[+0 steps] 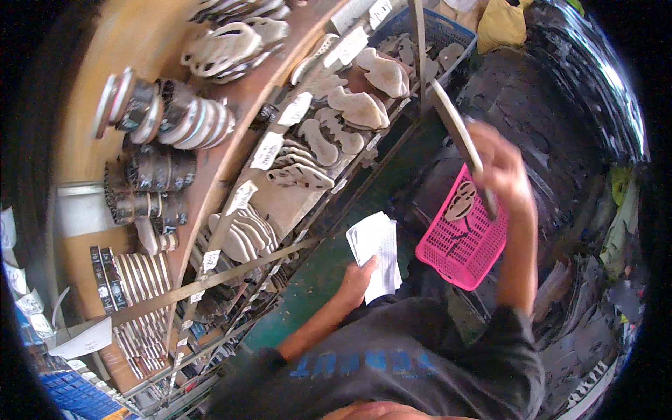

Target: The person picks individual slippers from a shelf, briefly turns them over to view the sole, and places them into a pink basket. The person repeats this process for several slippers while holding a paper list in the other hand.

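Note:
My left hand (359, 278) is closed on a stack of white paper sheets (374, 245), with the thumb on top, in front of my dark shirt. Raised on the right, my right hand (500, 164) grips a long, thin, curved plate (455, 126) seen edge-on; the hand is smeared by motion. The plate's exact kind I cannot make out. Below and behind it stands a pink plastic basket (470, 278) with slotted walls. Inside lies a pale, sole-shaped piece (460, 201) with cut-out holes, beside some dark strips.
On the left, a wooden shelf (234, 164) carries stacked flat shapes and taped bundles. A lower shelf (297, 203) holds sole-shaped pieces behind white labels. A blue crate (451, 29) of pieces and a yellow bag (502, 26) are at the back. Dark sheets (560, 133) pile up on the right.

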`<control>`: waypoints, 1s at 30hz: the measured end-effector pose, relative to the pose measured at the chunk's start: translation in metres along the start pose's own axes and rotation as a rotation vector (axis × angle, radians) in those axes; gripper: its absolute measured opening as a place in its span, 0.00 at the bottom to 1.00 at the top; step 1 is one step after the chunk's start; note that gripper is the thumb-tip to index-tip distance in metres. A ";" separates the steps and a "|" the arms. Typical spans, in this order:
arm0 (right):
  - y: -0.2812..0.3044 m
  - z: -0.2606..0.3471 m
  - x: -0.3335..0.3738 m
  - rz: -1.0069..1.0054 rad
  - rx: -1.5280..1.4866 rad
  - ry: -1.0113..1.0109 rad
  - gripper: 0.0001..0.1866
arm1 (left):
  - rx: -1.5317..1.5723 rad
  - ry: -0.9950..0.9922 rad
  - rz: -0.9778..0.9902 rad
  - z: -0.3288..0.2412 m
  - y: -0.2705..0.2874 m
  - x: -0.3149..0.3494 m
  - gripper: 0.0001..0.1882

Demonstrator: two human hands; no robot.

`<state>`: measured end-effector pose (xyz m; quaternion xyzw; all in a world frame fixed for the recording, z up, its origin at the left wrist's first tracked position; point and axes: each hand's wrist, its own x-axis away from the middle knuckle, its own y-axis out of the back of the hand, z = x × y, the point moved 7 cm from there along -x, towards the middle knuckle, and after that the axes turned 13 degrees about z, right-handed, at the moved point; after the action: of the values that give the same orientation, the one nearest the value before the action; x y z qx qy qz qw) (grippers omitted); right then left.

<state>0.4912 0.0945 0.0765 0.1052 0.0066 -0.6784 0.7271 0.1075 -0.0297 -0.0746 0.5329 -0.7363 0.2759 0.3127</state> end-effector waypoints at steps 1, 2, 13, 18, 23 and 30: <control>-0.010 -0.051 0.043 -0.046 -0.330 -0.181 0.43 | -0.120 0.065 -0.023 0.005 -0.001 -0.005 0.25; -0.027 -0.101 0.093 -0.119 -0.596 -0.389 0.40 | -0.247 0.126 -0.005 0.012 -0.006 -0.010 0.26; -0.103 -0.412 0.385 -0.623 -0.363 -1.076 0.39 | 0.035 0.291 0.093 0.086 -0.035 -0.076 0.24; -0.055 -0.510 0.337 -0.617 -0.213 -0.862 0.41 | 0.016 0.287 0.037 0.113 -0.022 -0.086 0.25; -0.021 -0.568 0.285 -0.691 0.070 -0.889 0.41 | -0.074 0.473 -0.066 0.145 0.007 -0.081 0.22; -0.034 -0.596 0.251 -0.568 0.632 -0.939 0.40 | -0.234 0.377 -0.087 0.174 0.015 -0.085 0.35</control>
<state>0.5570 -0.0579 -0.5495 0.0001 -0.4859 -0.7880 0.3782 0.0839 -0.1025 -0.2536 0.4633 -0.6681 0.2695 0.5162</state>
